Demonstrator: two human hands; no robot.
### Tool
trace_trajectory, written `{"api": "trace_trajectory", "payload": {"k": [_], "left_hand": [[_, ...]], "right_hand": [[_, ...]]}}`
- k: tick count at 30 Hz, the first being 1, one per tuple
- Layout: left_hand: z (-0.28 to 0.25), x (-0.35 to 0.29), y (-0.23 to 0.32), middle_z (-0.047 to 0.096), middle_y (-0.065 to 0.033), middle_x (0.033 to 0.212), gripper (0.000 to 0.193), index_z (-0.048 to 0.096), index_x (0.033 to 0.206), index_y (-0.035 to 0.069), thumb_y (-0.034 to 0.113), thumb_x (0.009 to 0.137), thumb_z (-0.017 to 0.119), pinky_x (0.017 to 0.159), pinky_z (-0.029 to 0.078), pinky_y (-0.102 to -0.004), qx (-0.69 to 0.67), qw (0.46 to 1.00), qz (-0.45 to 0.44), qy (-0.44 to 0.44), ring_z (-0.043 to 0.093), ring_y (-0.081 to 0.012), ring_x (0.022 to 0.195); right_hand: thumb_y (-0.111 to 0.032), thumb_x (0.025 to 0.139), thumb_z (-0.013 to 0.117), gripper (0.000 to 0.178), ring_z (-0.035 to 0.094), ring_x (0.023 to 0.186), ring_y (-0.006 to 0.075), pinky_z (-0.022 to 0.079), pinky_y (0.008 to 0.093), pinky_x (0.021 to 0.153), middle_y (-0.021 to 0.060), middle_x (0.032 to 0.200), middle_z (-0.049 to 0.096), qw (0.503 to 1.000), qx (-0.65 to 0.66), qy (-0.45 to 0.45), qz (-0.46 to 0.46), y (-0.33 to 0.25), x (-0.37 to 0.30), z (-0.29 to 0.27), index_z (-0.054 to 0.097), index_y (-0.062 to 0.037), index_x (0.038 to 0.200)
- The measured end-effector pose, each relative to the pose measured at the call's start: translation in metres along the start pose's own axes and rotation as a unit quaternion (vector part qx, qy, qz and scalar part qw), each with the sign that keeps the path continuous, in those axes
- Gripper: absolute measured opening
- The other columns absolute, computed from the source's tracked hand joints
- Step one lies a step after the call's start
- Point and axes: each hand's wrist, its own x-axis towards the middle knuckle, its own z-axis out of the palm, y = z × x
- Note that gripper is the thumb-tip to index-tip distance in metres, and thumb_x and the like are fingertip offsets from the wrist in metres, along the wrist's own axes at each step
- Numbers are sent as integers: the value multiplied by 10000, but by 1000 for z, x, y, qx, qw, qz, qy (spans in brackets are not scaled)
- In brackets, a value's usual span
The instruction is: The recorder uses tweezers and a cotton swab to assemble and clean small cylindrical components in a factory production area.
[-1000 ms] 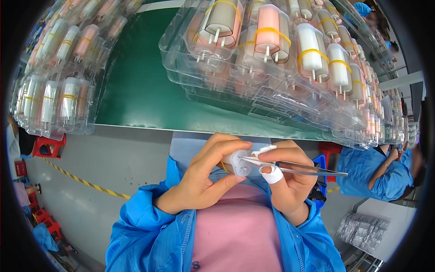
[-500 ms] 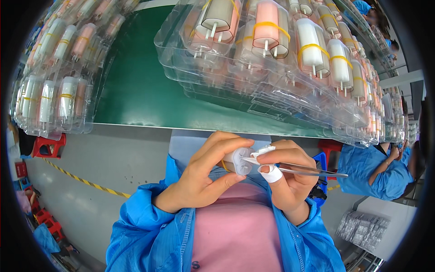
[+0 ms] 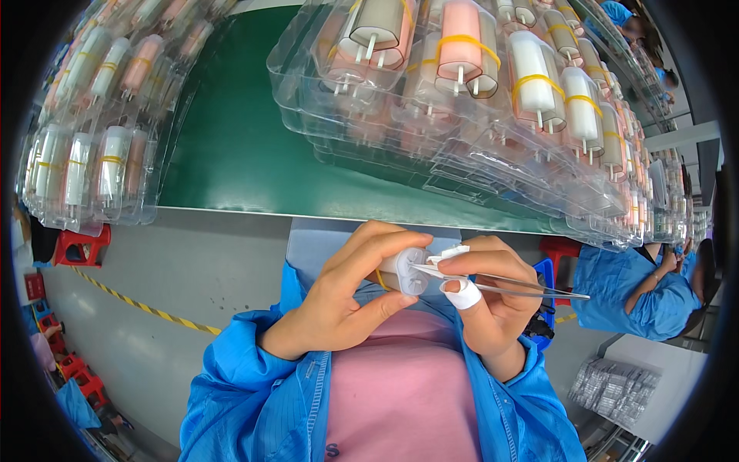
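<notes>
My left hand (image 3: 331,296) is closed around a translucent white plastic case (image 3: 411,281) with a yellow rubber band round its body. The case's flat end faces my right hand (image 3: 500,300). Between that hand's fingers and thumb is a pair of metal tweezers (image 3: 531,290), the tips touching or almost touching openings in the case's end. White tape (image 3: 463,295) wraps the right thumb. A small white piece (image 3: 449,252) shows by the right fingertips; whether they hold it too I cannot tell.
Stacked clear plastic trays (image 3: 462,162) hold several banded pink, white and grey cases at the right of the green table (image 3: 231,154). More filled trays (image 3: 85,173) stand on the left. A co-worker's blue sleeve (image 3: 616,292) is at the right, and a red stool (image 3: 82,248) at the left.
Both hands stay almost in place; the tweezers have tilted very slightly at the case's end. The view has shifted a little against the trays.
</notes>
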Motion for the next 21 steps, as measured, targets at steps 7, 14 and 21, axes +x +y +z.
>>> {"api": "trace_trajectory", "payload": {"k": [7,14,21], "left_hand": [[0,0,0,502,-138,1135,489,498,1242,-9,37,784,664,813,458,-309,-14,1000,-19,-1,521,-235,1019],[-1,0,-2,497,-137,1138,475,513,1225,-31,87,797,685,820,449,-297,2,1000,-10,-16,519,-211,1030],[-1,1,3,499,-137,1136,507,509,1230,-33,128,792,706,803,476,-287,-32,999,-31,-27,528,-211,1021]], "right_hand": [[-7,716,707,173,644,707,202,498,265,614,130,819,661,1000,-19,-4,-4,2,1,0,677,-4,886],[3,699,701,160,639,703,209,494,275,611,121,810,657,998,-54,-22,-9,-1,4,0,688,-10,858],[-13,708,716,176,635,710,198,501,264,613,137,828,660,1000,24,-1,-11,3,1,-4,679,1,879]]}}
